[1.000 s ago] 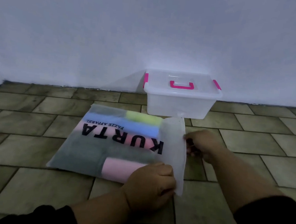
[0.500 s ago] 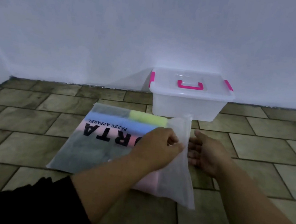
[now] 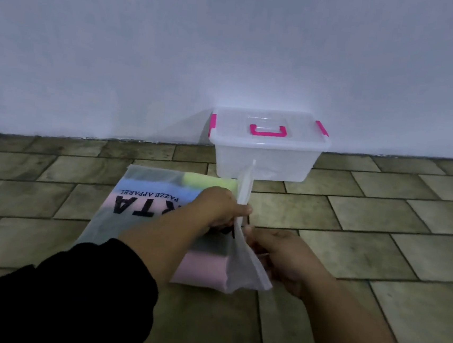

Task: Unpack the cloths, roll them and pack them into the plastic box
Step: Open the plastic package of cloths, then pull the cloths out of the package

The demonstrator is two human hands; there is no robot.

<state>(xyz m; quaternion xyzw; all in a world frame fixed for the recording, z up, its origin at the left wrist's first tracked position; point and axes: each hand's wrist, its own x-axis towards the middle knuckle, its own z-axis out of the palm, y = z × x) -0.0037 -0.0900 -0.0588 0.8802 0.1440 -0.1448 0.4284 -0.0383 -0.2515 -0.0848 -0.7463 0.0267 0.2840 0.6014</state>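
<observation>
A translucent plastic bag (image 3: 146, 188) with black lettering lies on the tiled floor, holding folded cloths in yellow-green, blue, grey and pink (image 3: 199, 272). My left hand (image 3: 223, 207) pinches the bag's open flap (image 3: 246, 184) and holds it upright. My right hand (image 3: 281, 255) sits just right of the flap's lower part with fingers curled at the flap; whether it grips the plastic is hidden. Behind the bag, a clear plastic box (image 3: 266, 158) with a pink handle and pink clips stands against the wall, its lid on.
A white wall (image 3: 231, 47) closes the scene right behind the box. Brown floor tiles (image 3: 379, 241) stretch to the right and to the front of the bag.
My left hand moved from the bag's near corner up to the flap and lifted it upright. My right hand shifted nearer and lower, behind the flap.
</observation>
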